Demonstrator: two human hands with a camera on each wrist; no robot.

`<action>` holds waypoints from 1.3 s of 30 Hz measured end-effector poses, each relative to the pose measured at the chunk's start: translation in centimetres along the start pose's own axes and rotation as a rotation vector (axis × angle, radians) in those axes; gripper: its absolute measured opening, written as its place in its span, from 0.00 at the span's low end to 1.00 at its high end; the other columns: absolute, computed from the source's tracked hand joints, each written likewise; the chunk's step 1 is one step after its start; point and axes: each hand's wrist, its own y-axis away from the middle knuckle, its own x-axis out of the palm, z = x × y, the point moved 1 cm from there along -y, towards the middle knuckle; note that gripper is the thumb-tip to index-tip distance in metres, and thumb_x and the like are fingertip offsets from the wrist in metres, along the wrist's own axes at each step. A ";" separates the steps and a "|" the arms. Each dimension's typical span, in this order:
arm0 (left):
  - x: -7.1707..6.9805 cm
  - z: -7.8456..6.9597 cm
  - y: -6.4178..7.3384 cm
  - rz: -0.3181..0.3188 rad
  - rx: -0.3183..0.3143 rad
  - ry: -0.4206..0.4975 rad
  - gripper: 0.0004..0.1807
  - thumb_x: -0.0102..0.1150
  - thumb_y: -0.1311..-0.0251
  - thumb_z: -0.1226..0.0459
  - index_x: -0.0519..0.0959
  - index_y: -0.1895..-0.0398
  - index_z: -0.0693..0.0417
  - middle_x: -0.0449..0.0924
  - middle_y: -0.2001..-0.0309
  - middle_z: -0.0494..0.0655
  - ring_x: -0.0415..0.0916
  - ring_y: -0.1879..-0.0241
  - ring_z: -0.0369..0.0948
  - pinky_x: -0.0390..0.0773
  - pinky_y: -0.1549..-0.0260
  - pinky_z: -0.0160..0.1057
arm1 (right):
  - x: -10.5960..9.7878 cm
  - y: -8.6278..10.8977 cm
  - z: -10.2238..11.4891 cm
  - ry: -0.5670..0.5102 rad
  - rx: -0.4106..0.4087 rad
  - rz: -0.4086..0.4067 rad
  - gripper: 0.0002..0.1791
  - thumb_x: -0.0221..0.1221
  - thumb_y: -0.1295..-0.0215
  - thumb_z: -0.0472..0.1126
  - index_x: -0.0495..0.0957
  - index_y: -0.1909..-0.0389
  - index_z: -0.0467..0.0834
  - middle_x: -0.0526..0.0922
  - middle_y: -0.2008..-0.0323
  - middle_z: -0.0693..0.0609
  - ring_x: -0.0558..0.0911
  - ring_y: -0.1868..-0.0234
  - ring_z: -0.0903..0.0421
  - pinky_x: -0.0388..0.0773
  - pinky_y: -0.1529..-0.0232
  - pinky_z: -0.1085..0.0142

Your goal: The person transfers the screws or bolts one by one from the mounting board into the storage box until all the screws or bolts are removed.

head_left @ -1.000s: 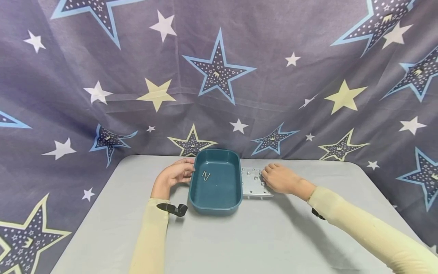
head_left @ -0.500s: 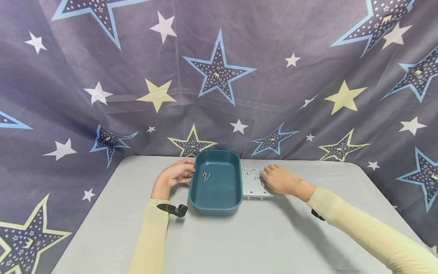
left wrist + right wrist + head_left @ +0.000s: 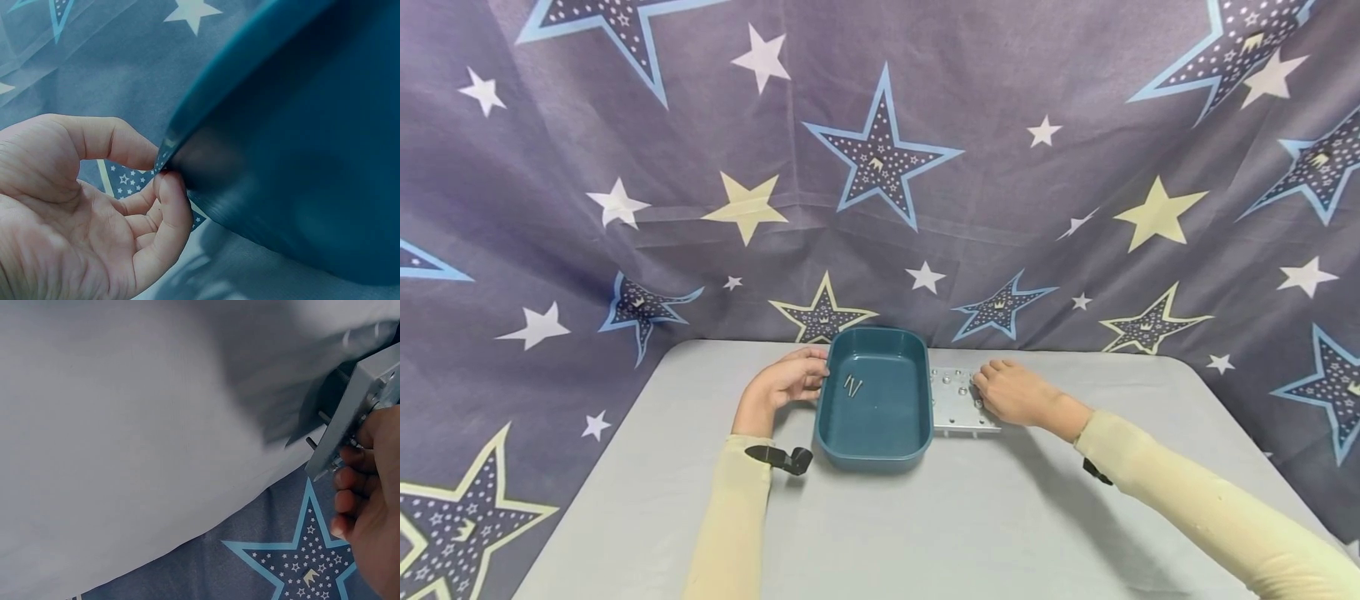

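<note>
My left hand (image 3: 784, 382) pinches the left rim of a deep teal plastic tray (image 3: 874, 457) between thumb and fingers; the left wrist view shows this hand (image 3: 94, 200) close up. Several loose screws (image 3: 853, 385) lie inside the tray. To its right is a silver metal plate (image 3: 953, 408) with screw heads (image 3: 962, 391) on top and shafts below. My right hand (image 3: 1017, 393) is over the plate's right side, its curled fingertips pinching at a screw there. The hand itself hides most of that screw. In the right wrist view, screw shafts (image 3: 312, 444) stick out under the plate (image 3: 347, 412).
A pale cloth-covered table (image 3: 910, 533) carries everything. Right behind its back edge hangs a purple-grey curtain (image 3: 985, 208) with stars. A black wrist mount (image 3: 782, 458) juts from the left sleeve close to the tray.
The hands, tray and plate keep their places. Only a very slight shift of the whole head view shows.
</note>
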 end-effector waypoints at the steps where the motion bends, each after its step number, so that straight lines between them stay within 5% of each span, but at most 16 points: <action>1: 0.0 0.0 0.0 0.002 0.000 0.001 0.21 0.49 0.35 0.72 0.65 0.39 0.62 0.78 0.66 0.41 0.77 0.68 0.34 0.80 0.65 0.34 | 0.0 0.0 0.0 -0.001 0.001 0.000 0.09 0.60 0.34 0.41 0.74 0.65 0.38 0.77 0.71 0.47 0.78 0.65 0.49 0.79 0.57 0.56; 23: 0.0 -0.1 0.1 -0.004 -0.009 -0.010 0.25 0.49 0.37 0.72 0.62 0.35 0.65 0.76 0.66 0.42 0.74 0.70 0.33 0.79 0.66 0.33 | -0.3 -0.2 -0.2 -0.033 0.019 -0.024 0.10 0.62 0.36 0.42 0.75 0.63 0.39 0.76 0.71 0.47 0.78 0.64 0.49 0.80 0.56 0.56; 39: 0.0 -0.1 -0.1 -0.010 -0.007 -0.005 0.25 0.49 0.37 0.72 0.63 0.36 0.64 0.76 0.67 0.42 0.75 0.70 0.33 0.79 0.67 0.33 | 0.0 0.1 -0.2 0.040 0.017 -0.074 0.12 0.64 0.37 0.43 0.75 0.64 0.40 0.76 0.72 0.48 0.78 0.65 0.49 0.77 0.59 0.57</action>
